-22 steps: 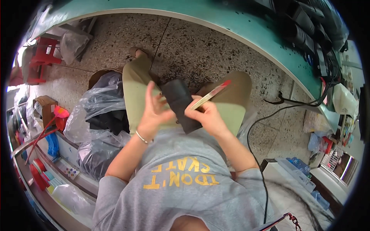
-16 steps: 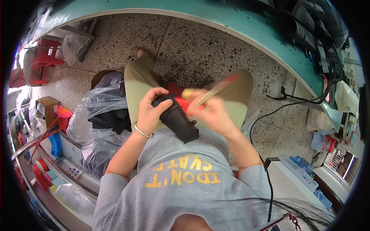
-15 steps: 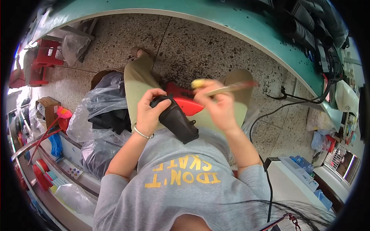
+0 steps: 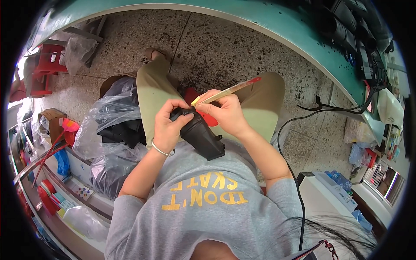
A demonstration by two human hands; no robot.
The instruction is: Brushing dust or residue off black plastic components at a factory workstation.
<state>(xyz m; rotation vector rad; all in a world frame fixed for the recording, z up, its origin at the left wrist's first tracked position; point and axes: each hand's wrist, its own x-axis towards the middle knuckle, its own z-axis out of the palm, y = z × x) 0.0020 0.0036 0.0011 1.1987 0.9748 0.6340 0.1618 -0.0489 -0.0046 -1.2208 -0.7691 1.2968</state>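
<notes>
My left hand (image 4: 167, 123) grips the upper end of a black, wedge-shaped part (image 4: 201, 136) that rests against my lap and grey shirt. My right hand (image 4: 223, 113) holds a thin pale stick with a red tip (image 4: 225, 92), its yellowish near end touching the top of the black part beside my left fingers. A red piece (image 4: 207, 116) lies on my lap under both hands, mostly hidden.
Clear plastic bags with dark contents (image 4: 115, 130) sit to my left. A teal workbench edge (image 4: 268, 26) curves overhead. A black cable (image 4: 290, 147) runs down on the right. Red stools (image 4: 43, 69) stand far left. Shelves with small items (image 4: 65, 195) sit at lower left.
The black part has turned and come closer to my body. My right hand has brought the stick's near end down onto the part's top.
</notes>
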